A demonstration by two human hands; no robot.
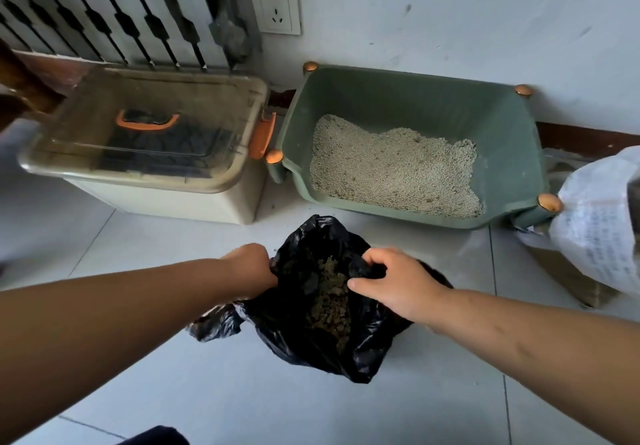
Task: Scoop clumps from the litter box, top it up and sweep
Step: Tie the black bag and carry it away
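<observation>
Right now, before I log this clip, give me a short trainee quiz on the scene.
1. True or false: the left hand and right hand both grip the black bag.
2. What lies in the bag? A) dark clumps B) a scoop C) a broom
3. Fill in: the clear-lidded bin stands to the ___ of the green litter box.
Key: 1 true; 2 A; 3 left.

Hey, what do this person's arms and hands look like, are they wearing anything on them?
Nothing worn shows. The left forearm and the right forearm are bare right to the picture's edge, with no sleeve in view. The left hand and the right hand have no gloves. No watch, bracelet or ring shows on the sides that face the camera.
</observation>
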